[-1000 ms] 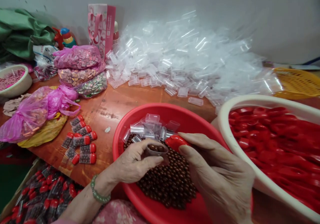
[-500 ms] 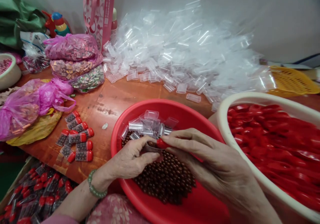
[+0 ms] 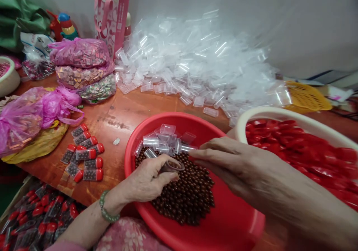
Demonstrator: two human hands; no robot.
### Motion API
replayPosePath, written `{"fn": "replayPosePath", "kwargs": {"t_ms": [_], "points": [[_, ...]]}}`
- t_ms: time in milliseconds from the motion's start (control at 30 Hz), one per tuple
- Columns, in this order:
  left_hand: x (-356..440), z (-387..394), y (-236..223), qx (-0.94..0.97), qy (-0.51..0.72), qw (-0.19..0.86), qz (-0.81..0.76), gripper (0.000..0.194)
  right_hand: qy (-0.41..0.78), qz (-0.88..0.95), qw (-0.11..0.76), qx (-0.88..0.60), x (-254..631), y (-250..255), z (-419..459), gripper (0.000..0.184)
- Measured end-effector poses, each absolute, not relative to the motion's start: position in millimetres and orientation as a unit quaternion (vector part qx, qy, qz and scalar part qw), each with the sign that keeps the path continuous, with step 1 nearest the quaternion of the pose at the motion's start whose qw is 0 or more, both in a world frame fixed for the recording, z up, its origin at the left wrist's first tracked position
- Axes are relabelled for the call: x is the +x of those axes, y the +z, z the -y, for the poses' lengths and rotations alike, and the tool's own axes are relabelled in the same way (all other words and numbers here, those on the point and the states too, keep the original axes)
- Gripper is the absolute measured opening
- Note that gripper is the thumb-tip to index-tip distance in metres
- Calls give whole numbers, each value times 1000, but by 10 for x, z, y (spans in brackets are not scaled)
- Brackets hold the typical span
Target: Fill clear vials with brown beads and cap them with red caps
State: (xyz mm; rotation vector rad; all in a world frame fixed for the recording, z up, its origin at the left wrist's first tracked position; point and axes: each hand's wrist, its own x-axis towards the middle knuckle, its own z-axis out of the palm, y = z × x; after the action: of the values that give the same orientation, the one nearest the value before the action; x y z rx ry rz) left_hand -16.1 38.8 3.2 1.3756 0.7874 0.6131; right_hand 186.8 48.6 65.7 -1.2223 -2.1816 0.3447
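My left hand (image 3: 151, 176) is closed around a clear plastic tube (image 3: 173, 166), its mouth uncovered and facing right, with dark contents just visible inside. To the right, my right hand (image 3: 223, 159) has its fingers pressed together; a sliver of a red cap (image 3: 191, 157) shows at the fingertips, the rest hidden behind them. Both hands are over a red basin (image 3: 237, 225). Inside it lies a heap of dark brown beads (image 3: 184, 195), with several clear tubes (image 3: 162, 143) on top toward the far side.
A white tub (image 3: 240, 126) of red caps (image 3: 296, 143) stands at the right. Clear tubes (image 3: 195, 64) are piled along the wall. Filled, red-capped tubes (image 3: 86, 154) lie on the table at left, with more in a box (image 3: 39, 217) below. Pink bags (image 3: 81, 53) sit behind.
My right hand has drawn away rightward from the tube, and the red cap is off its mouth. The left hand keeps the tube in nearly the same place. The view has shifted slightly.
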Motion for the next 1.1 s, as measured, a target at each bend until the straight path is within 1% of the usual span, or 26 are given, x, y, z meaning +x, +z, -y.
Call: {"fn": "replayPosePath", "kwargs": {"t_ms": [67,167,233,400,600,633,700,733,800,833,867,1000,1100], "points": [[-161,-387,1,587,269,684,-339,20,182,823,321,-431,1803,633,-463,17],[-160,-386,-57,537,283,730,-314,20,249,739,432,-452,1649,507,-363,24],[-156,-386,-80,505,298,754,-296,23,273,696,470,-469,1548,405,-298,23],[-139,-388,-46,454,326,790,-252,34,268,697,475,-465,1382,263,-249,21],[-142,-377,-13,422,335,804,-252,38,230,698,495,-463,1345,172,-244,26],[-148,-376,-22,416,337,807,-250,41,219,712,491,-452,1362,153,-243,27],[-162,-376,-51,411,341,808,-249,44,178,761,457,-425,1407,113,-245,30],[-169,-377,-67,410,340,809,-249,44,149,789,429,-414,1429,93,-248,38],[-177,-379,-97,401,329,818,-251,44,87,833,366,-405,1455,55,-255,63],[-177,-380,-109,390,323,825,-252,44,59,845,341,-408,1457,38,-260,71],[-174,-381,-119,376,321,832,-252,44,36,852,322,-412,1452,26,-267,72],[-152,-383,-135,342,339,839,-255,42,-44,867,286,-405,1405,13,-309,57],[-142,-384,-136,333,333,841,-265,45,-84,879,277,-378,1392,19,-356,56]]}}
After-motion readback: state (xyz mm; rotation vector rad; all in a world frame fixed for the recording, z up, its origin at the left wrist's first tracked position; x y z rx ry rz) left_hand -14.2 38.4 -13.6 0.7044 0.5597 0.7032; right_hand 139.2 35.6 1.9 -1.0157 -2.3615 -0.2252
